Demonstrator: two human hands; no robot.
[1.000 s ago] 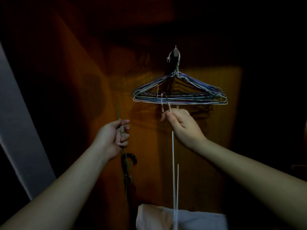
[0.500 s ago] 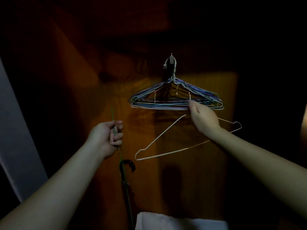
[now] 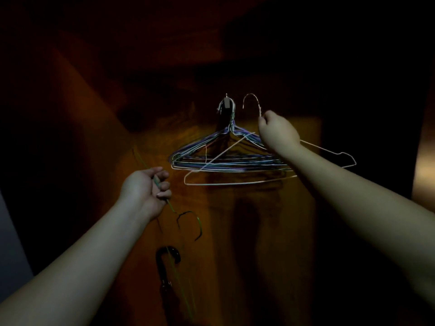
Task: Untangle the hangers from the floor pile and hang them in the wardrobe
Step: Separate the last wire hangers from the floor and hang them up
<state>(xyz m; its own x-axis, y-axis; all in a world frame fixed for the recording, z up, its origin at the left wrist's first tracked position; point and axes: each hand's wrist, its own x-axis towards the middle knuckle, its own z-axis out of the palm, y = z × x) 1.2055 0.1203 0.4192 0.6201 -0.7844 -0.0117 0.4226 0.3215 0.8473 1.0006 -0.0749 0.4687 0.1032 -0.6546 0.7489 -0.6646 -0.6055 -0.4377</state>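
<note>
The right hand point(image 3: 277, 131) is pinching a thin white wire hanger point(image 3: 237, 184); the left hand point(image 3: 146, 191) is gripping a thin green wire hanger point(image 3: 188, 222).

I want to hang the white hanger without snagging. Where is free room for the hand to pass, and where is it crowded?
Free: right of the peg, where the white hanger's hook rises above the right hand. Crowded: the hung hangers below the peg; the white hanger's shoulder crosses them.

A single head-worn wide-angle view looks forward into a dark wooden wardrobe point(image 3: 294, 208) from close, at arm's reach.
</note>
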